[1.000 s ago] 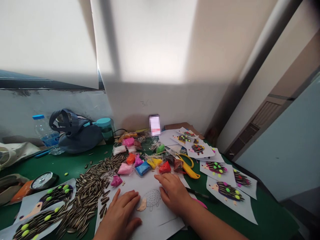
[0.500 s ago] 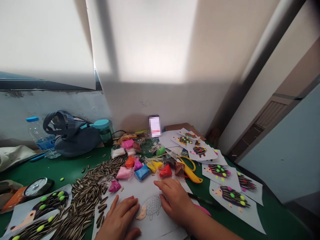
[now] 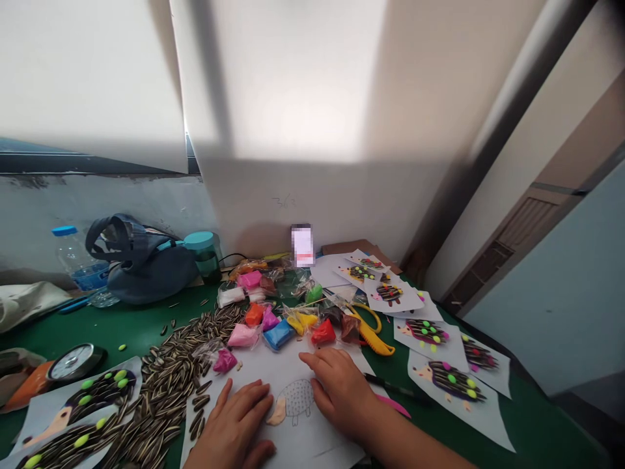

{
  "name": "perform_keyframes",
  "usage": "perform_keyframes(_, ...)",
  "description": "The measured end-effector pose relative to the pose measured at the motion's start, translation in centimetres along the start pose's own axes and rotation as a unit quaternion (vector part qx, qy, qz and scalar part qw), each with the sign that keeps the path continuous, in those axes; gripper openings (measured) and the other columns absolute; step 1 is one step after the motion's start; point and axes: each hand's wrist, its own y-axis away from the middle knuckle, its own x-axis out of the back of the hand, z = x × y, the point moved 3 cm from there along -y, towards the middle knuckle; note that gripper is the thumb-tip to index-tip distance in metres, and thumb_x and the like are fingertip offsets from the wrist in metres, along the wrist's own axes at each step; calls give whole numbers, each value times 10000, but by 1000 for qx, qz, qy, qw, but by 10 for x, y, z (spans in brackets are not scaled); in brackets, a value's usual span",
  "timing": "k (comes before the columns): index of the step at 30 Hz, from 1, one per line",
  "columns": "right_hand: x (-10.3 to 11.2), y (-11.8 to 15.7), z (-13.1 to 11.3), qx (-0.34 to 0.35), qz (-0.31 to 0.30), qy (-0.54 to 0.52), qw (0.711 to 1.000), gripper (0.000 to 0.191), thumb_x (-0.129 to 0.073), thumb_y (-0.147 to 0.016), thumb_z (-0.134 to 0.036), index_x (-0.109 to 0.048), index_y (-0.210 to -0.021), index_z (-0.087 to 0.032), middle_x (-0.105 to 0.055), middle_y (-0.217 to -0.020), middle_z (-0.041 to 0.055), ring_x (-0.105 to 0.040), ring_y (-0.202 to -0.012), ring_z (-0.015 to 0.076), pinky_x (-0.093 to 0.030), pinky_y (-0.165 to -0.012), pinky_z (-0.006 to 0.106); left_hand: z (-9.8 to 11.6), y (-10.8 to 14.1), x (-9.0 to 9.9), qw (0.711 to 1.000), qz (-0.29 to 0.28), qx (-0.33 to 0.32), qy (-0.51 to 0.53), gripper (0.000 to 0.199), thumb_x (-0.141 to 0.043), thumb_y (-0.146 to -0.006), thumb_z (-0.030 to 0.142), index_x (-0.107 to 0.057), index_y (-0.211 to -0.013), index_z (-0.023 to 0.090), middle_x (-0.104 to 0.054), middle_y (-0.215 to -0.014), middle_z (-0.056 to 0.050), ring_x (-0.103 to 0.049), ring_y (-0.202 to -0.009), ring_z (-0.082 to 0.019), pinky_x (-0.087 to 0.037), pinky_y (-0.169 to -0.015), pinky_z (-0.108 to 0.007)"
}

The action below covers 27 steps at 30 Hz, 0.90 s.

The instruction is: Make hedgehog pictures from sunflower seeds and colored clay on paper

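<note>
A white sheet point(image 3: 312, 449) with a drawn hedgehog point(image 3: 295, 398) lies in front of me; the hedgehog's face is covered in peach clay point(image 3: 277, 413). My left hand point(image 3: 239, 423) rests flat on the sheet, left of the drawing, fingers apart and holding nothing. On the drawing's right side lies my right hand point(image 3: 339, 391), palm down, its fingers stretched toward the upper left, with nothing visible in it. Bags of coloured clay, among them a blue one point(image 3: 278, 335) and a red one point(image 3: 323, 333), sit at the sheet's top edge.
Sunflower seeds point(image 3: 170, 371) are heaped at left, beside finished hedgehog pictures point(image 3: 92, 407) and a round dial point(image 3: 73, 362). More pictures point(image 3: 452, 381) lie at right, near yellow scissors point(image 3: 375, 339) and a black pen point(image 3: 395, 389). A phone point(image 3: 303, 246), bottle point(image 3: 88, 267), bag point(image 3: 151, 270) and cup point(image 3: 202, 254) stand behind.
</note>
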Motion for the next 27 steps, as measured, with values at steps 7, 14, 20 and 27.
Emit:
perform_keyframes(7, -3, 2, -4, 3, 22, 0, 1000, 494, -486, -852, -82, -541, -1328, -203, -619, -1155, 107, -562, -1055, 251, -467, -921, 432, 6, 0, -1, 994, -64, 64, 55, 526, -726, -798, 322, -573, -1300, 290, -636, -1327, -64, -597, -1215, -285, -378, -1119, -580)
perform_keyframes(14, -11, 4, -14, 26, 10, -15, 999, 403, -500, -857, -75, -619, -1216, -215, -619, -1098, 93, -577, -1002, 231, -474, -892, 401, 13, -4, 6, 990, -83, 83, 82, 524, -721, -797, 277, -575, -1299, 244, -622, -1351, -86, -564, -1259, -294, -325, -1138, -614)
perform_keyframes(20, -17, 4, -14, 43, -13, -29, 999, 380, -513, -849, -69, -644, -1179, -204, -626, -1073, 93, -579, -982, 230, -481, -866, 390, 16, -6, 9, 987, -107, 88, 80, 508, -715, -807, 266, -583, -1297, 260, -609, -1367, -95, -558, -1261, -309, -331, -1117, -641)
perform_keyframes(27, -17, 5, -9, 46, -22, -23, 998, 365, -530, -841, -73, -675, -1137, -228, -627, -1043, 79, -579, -947, 215, -475, -844, 371, 18, -6, 10, 985, -117, 101, 81, 489, -683, -830, 243, -574, -1298, 335, -595, -1374, -62, -540, -1268, -297, -297, -1119, -662)
